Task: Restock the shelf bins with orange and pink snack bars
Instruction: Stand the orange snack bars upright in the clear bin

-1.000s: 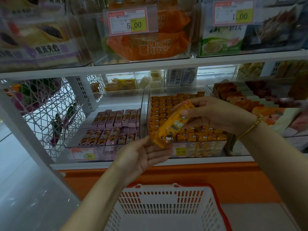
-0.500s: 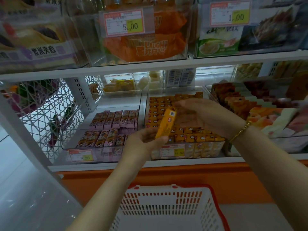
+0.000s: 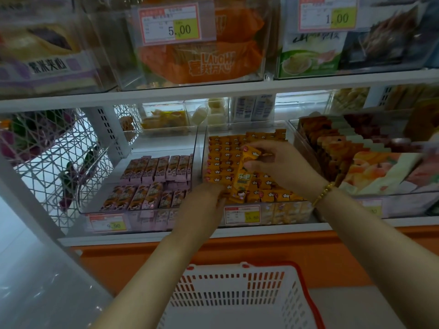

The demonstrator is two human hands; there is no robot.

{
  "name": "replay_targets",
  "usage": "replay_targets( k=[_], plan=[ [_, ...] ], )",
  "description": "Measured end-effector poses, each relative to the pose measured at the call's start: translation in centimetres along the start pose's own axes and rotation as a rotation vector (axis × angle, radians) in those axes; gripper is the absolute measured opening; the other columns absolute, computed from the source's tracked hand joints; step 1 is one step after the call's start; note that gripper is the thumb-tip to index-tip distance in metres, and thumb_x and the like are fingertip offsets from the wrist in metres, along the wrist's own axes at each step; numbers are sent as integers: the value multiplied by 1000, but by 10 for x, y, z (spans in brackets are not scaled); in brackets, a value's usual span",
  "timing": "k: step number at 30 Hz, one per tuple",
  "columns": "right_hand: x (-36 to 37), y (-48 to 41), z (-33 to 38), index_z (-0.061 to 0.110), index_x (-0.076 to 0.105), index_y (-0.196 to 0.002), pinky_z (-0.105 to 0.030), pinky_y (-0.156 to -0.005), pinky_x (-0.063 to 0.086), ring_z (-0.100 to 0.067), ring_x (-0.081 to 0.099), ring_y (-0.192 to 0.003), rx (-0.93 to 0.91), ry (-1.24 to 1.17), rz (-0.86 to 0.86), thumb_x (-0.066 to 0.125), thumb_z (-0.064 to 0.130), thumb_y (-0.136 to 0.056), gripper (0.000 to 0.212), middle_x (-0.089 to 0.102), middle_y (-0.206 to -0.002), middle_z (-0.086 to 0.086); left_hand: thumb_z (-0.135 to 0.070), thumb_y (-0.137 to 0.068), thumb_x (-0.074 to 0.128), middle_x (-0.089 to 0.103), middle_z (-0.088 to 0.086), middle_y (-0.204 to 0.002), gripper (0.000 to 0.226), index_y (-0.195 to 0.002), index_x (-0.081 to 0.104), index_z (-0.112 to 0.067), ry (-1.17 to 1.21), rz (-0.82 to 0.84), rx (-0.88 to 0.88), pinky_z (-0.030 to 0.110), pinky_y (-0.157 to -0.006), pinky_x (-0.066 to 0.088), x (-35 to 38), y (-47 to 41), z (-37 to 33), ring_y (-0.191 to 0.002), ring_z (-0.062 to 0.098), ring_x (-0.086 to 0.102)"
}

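Pinched at top by right hand (image 3: 282,165), lower end touching left hand (image 3: 202,203), grip hidden. Lower 1 orange foil-wrapped snack bar (image 3: 242,180) upright near clear plastic bin (image 3: 288,211) front edge.

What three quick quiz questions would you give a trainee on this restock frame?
1. True or false: the right hand holds the orange snack bar over the pink-bar bin.
2. Seen from the head camera, the pink-bar bin sits on which side of the orange-bar bin? A left; B right; C one shelf above.
3. Fill in: the price tag in front of the orange bags reads ___.
Key: 1 false; 2 A; 3 5.00.
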State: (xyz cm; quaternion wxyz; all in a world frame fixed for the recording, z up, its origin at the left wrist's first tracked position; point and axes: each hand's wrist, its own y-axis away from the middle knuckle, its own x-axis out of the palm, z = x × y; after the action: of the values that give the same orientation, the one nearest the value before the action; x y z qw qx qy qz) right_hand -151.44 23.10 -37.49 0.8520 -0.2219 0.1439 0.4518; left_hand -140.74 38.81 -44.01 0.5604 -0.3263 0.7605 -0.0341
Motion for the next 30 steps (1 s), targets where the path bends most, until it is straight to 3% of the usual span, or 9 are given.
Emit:
replay_targets(
  k=[4, 7, 10, 21, 25, 30],
  plan=[
    [4, -2, -10, 15, 65, -117, -6, -73, 49, 8, 64, -82, 3, 63, -14, 69, 17, -84, 34, 70, -96, 9, -16, -92, 57, 65, 6, -105, 19, -107, 68, -12, -107, -18, 74, 32, -77, 45, 3, -4, -2, -99, 24, 57],
    [3, -2, -9, 17, 63, -122, -10, -82, 50, 6, 63, -89, -50, 125, -20, 69, 18, -84, 39, 69, -98, 11, -7, -77, 73, 68, 8, -80, 7, -82, 73, -11, -157, -44, 99, 32, -54, 49, 5, -6, 1, -72, 28, 64],
    [3, -3, -9, 18, 61, -125, -21, -92, 50, -4, 62, -101, -111, 227, -41, 70, 20, -83, 43, 66, -114, 4, -3, -65, 81, 64, 4, -65, 14, -67, 71, -12, -179, -71, 82, 24, -42, 43, 10, -6, 3, -56, 24, 61],
    [7, -2, -19, 16, 66, -119, -28, -92, 52, -5, 63, -99, -77, 145, -2, 73, 18, -80, 40, 69, -109, 4, -3, -81, 68, 66, 11, -77, 6, -79, 71, -7, -80, -138, 1, 33, -50, 49, 15, -2, 3, -62, 29, 63],
    [13, 0, -13, 23, 65, -118, -23, -93, 50, -6, 60, -102, -133, 286, 69, 74, 20, -80, 40, 65, -114, 6, -2, -80, 68, 67, 12, -79, 6, -80, 71, -6, -91, -143, -6, 30, -48, 47, 15, -2, 3, -61, 30, 63],
    [22, 4, -20, 16, 65, -119, -25, -93, 49, -10, 62, -100, -141, 383, 179, 71, 17, -82, 37, 67, -110, 2, -5, -86, 63, 67, 15, -86, 8, -86, 71, -3, -83, -153, -31, 32, -55, 44, 13, -4, 3, -67, 32, 63]
  ],
)
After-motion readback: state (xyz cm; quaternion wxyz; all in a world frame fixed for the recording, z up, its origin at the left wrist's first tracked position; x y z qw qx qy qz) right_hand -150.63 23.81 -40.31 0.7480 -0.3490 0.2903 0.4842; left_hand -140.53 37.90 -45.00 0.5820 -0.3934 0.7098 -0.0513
